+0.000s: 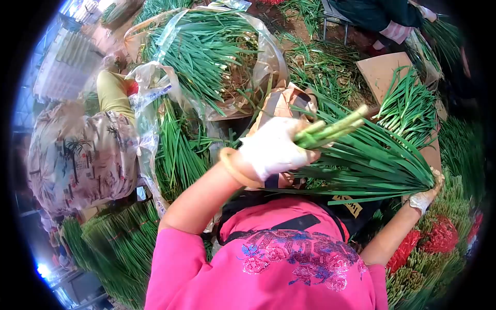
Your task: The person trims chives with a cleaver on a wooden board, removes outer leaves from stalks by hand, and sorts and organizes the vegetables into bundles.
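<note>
My left hand (279,147), in a white glove, is closed round a few thick green garlic stalks (333,129). Their pale cut ends point up and to the right, and their other ends are hidden. On the right, my right hand (424,195) grips the gathered end of a large bunch of green garlic (377,163). The long flat leaves of that bunch fan out leftward, passing below the stalks in my left hand. My right hand's fingers are partly covered by the bunch. Under my left hand, a brown paper-like wrapping (279,106) shows in part.
Plastic-lined heap of greens (201,57) stands ahead. More green garlic (408,106) lies on cardboard (382,72) at right. Tied bundles (119,243) stand at lower left, red ties (442,235) at lower right. A person in a patterned top (88,155) is close on the left; another person (382,15) sits ahead right.
</note>
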Demonstrator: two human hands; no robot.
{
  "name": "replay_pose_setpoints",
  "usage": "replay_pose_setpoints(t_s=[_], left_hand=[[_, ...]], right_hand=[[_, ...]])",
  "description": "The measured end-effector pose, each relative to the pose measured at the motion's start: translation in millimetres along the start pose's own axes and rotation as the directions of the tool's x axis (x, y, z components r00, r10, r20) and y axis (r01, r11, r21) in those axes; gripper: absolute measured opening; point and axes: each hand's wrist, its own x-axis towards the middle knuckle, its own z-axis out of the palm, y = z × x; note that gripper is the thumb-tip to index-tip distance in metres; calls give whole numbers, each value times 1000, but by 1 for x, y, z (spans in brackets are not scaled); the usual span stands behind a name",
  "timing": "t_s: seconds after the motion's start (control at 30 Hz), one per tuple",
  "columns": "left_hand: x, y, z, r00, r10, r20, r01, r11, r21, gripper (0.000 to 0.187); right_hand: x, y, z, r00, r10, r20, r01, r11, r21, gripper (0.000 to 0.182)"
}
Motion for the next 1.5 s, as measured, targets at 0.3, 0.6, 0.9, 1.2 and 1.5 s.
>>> replay_pose_setpoints(t_s=[0.3,0.6,0.9,1.2,1.5], left_hand=[[43,-10,37,979,202,19,-195,912,362,35],[4,-53,-54,884,-23,-468,-150,932,-329,26],[20,-4,31,949,312,-49,-279,900,334,38],[48,-17,45,973,231,27,-229,971,-67,22],[-6,-40,-47,981,-83,-177,-17,865,-502,35]], right_hand=[[13,-12,13,961,-147,234,173,980,-95,8],[66,-51,-30,926,-77,369,84,997,-3,12],[50,-15,-1,943,-41,330,15,996,82,8],[30,1,18,959,76,273,-80,997,4,15],[94,-28,-43,979,155,135,-175,973,149,13]])
